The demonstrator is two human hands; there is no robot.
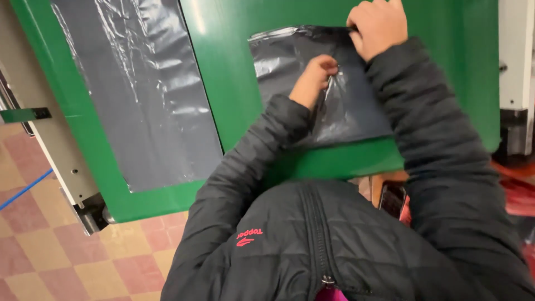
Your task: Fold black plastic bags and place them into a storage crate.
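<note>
Right now my left hand (317, 75) is pinched shut on a crease near the middle of the dark plastic bag (312, 89), and my right hand (378, 25) is closed over its top right corner, pressing it against the green worktop (223, 72). That bag lies flat on the green surface just ahead of my jacket (312, 245), its near edge partly hidden by my sleeves. Judging by the wrinkles under my fingers, it is laid down but not yet smoothed. Well to the left, a longer sheet of grey plastic (145, 95) already lies flat along the same surface. Both pieces look flat and empty; I can't tell whether either has an open mouth. Below is checkered tile floor (67, 251).
</note>
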